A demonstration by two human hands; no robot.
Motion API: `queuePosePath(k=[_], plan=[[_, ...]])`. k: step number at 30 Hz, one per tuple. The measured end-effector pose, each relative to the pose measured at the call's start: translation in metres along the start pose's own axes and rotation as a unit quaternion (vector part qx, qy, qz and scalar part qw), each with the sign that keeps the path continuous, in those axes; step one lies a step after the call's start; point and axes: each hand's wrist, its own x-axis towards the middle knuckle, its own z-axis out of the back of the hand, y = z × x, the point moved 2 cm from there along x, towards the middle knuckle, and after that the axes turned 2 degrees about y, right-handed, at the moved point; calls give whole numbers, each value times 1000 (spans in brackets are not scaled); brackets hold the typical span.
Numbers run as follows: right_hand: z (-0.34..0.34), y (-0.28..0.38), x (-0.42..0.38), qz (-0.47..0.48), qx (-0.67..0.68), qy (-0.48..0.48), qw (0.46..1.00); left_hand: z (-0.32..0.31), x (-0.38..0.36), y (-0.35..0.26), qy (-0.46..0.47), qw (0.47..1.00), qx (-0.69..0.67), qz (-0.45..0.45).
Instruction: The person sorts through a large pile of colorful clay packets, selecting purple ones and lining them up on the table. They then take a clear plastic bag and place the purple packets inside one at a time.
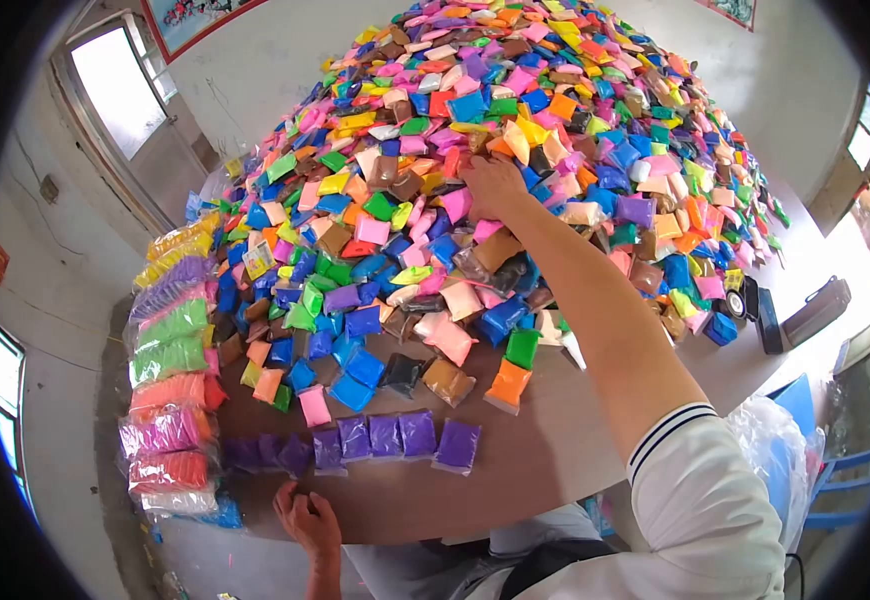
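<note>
My right hand (496, 189) reaches into the front slope of a large heap of small coloured packets (355, 235). Its fingertips are down among the packets, and whether they grip one is hidden. Close by lie a yellow packet (530, 130) and a pink packet (455, 204). My left hand (309, 516) is at the table's near edge, loosely curled, thumb and index finger apart, with nothing visible in it. Just beyond it, a row of purple packets (385, 436) lies on the brown table (555, 440). Darker purple packets (267, 453) continue the row leftward.
Clear bags of same-coloured packets (168, 390) are stacked along the table's left side. A black case (817, 312) and a roll of tape (734, 304) stand at the right. A blue chair (845, 480) and clear plastic bag (763, 440) are beside the table.
</note>
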Motion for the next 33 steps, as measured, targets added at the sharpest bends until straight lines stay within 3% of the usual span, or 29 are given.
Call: queuePosePath(k=[6,9,10,14,17,21,25,29,30,33], plan=[[11,-28,-19,-43,101,18,994,1,0,-3,1,1000,0,24],[18,-51,-24,-4,152,-2,988,0,0,-2,3,1000,-6,22],[22,-60,-23,-28,167,46,984,0,0,-2,2,1000,-7,22],[32,-92,-44,-29,204,-45,977,-3,-1,2,-1,1000,-17,24],[31,-120,-49,-87,267,-46,959,-1,-1,-1,-4,1000,-14,13],[32,-146,-63,-149,431,-86,886,-2,-1,1,1,1000,2,7],[28,-167,-77,-128,631,-84,760,-3,0,0,-1,1000,4,-3],[44,-169,-89,-179,675,-155,699,-3,0,2,7,1000,11,-15],[46,-171,-88,-158,640,-166,733,-3,0,2,9,1000,14,-18],[58,-174,-86,-188,335,-282,879,-4,0,2,18,999,22,-21]])
